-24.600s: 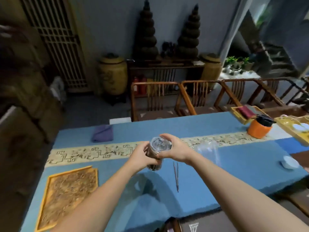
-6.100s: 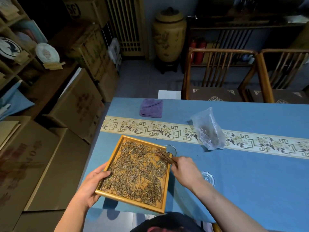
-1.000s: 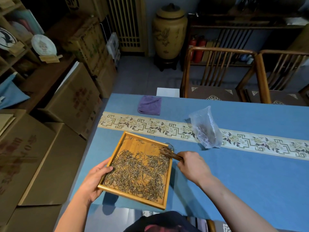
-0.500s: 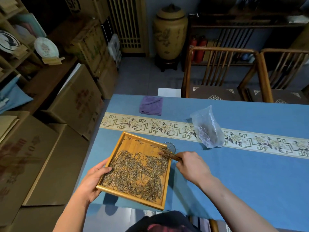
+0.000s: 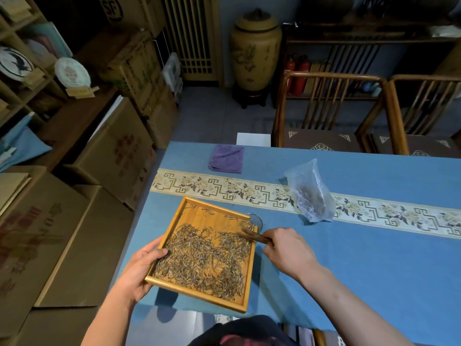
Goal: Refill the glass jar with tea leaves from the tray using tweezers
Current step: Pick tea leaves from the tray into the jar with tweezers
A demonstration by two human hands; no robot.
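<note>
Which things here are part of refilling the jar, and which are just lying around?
In use: wooden tray, tea leaves, tweezers, glass jar, left hand, right hand.
Lying about: purple cloth, plastic bag.

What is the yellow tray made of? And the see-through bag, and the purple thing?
The tray looks like bamboo or pale wood: golden, smooth, with straight grain lines. The bag seems thin clear plastic, crinkled and shiny. The purple cloth looks like soft, fuzzy towel fabric, folded flat.

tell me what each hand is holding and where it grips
Left hand grips the square bamboo tray by its left rim. Right hand pinches the brown wooden tweezers at their rear end.
</note>
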